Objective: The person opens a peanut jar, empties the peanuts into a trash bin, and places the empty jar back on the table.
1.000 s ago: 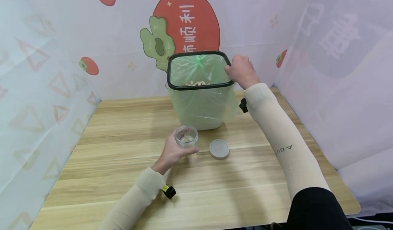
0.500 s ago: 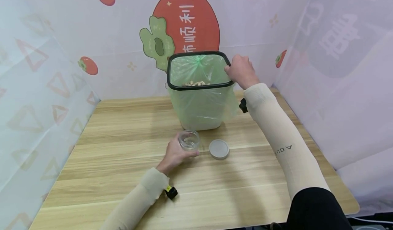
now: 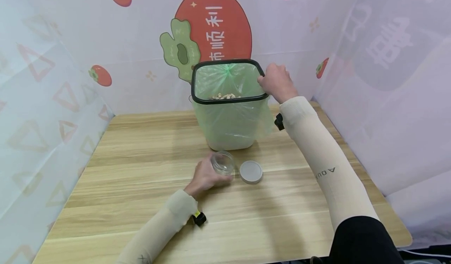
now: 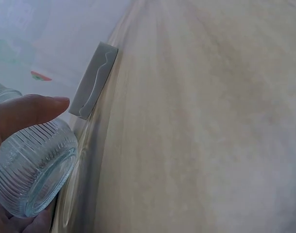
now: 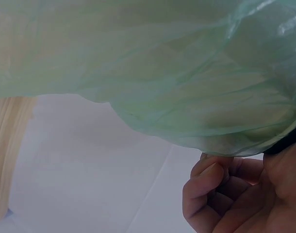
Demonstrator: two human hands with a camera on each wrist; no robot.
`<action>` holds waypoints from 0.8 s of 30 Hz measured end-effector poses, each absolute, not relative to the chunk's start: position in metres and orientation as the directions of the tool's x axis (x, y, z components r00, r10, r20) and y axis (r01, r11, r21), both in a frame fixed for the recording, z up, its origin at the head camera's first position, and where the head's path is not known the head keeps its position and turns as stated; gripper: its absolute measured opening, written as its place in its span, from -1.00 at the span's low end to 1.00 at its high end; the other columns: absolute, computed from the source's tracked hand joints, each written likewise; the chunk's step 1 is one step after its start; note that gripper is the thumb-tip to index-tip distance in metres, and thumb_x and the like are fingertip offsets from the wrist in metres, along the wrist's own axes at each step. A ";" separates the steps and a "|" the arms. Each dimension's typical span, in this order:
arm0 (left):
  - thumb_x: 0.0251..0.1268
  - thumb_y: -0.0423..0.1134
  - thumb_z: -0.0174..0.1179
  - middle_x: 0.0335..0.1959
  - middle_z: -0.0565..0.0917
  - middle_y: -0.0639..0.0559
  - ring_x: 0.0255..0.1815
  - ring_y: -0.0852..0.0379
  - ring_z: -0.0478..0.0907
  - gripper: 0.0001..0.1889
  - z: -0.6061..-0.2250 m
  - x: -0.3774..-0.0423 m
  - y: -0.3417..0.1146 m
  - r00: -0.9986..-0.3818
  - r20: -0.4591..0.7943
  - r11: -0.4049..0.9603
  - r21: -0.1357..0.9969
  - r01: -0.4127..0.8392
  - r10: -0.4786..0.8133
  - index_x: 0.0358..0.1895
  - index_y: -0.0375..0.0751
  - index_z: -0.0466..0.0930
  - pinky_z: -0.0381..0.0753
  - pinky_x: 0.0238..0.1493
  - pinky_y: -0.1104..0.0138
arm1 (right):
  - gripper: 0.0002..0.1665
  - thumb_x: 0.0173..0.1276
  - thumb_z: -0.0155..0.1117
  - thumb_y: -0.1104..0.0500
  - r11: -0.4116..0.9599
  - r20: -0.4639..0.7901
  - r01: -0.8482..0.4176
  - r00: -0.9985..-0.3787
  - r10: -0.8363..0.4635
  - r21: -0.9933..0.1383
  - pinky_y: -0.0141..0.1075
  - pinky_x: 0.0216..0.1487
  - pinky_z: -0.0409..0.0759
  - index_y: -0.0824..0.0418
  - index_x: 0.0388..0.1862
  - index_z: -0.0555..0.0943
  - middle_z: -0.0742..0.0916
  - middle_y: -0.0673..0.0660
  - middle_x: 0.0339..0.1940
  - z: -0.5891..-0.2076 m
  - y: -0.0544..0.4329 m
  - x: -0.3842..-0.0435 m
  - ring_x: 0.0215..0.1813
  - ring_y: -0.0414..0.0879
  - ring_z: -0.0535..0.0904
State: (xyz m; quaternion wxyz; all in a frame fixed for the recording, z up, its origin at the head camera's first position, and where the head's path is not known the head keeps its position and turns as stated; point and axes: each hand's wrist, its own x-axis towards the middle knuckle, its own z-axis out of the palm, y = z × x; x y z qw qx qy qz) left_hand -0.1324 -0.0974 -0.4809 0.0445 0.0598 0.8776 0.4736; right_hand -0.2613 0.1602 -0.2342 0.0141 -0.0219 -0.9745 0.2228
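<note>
My left hand [image 3: 208, 175] grips a clear glass jar [image 3: 223, 163], its mouth facing up. In the left wrist view the ribbed side of the jar [image 4: 39, 165] shows under the thumb; I cannot tell whether its base touches the tabletop. Just right of it, a round grey lid [image 3: 251, 172] lies on the table. Behind them stands a trash bin [image 3: 229, 142] with a black rim and a light green liner bag [image 3: 232, 117]. My right hand [image 3: 278, 82] holds the bin's right rim. Its curled fingers [image 5: 201, 194] show below the bag in the right wrist view.
Small pale pieces [image 3: 225, 96] lie inside the lined bin. The wooden table [image 3: 141, 154] backs onto a printed cloth wall [image 3: 141, 41], with more cloth at both sides. A small black wrist camera [image 3: 199, 218] sits under the left sleeve.
My left hand has carried the glass jar down and to the right, closer to the grey lid. My right hand and the bin have stayed in place.
</note>
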 end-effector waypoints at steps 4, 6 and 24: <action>-0.40 -0.05 0.82 0.11 0.75 -0.08 0.15 -0.09 0.68 -0.02 -0.481 -0.136 -0.094 -0.989 -0.020 0.570 0.819 0.067 0.146 0.28 -0.07 0.54 0.65 0.30 0.01 | -0.65 0.65 -0.01 -0.01 0.897 0.021 0.033 -0.999 0.047 -0.440 -0.08 -0.14 0.57 0.27 -0.10 0.48 0.59 0.21 -0.17 -0.234 0.159 -0.262 -0.17 0.11 0.55; -0.41 -0.04 0.82 0.11 0.75 -0.08 0.16 -0.09 0.68 -0.02 -0.481 -0.138 -0.094 -0.988 -0.008 0.586 0.806 0.086 0.156 0.28 -0.06 0.54 0.65 0.30 0.01 | -0.65 0.65 -0.01 -0.01 0.896 0.021 0.033 -0.999 0.048 -0.442 -0.08 -0.12 0.58 0.27 -0.09 0.49 0.59 0.21 -0.15 -0.234 0.159 -0.262 -0.16 0.12 0.55; -0.44 0.54 0.61 -0.06 0.80 0.21 -0.01 0.10 0.73 -0.04 -0.478 -0.150 -0.119 -0.975 0.016 0.800 0.569 0.191 0.221 0.24 0.31 0.64 0.66 -0.09 0.14 | -0.64 0.66 -0.02 -0.03 0.895 0.017 0.041 -0.998 0.053 -0.444 -0.08 -0.15 0.58 0.27 -0.08 0.47 0.58 0.21 -0.16 -0.234 0.160 -0.261 -0.18 0.12 0.56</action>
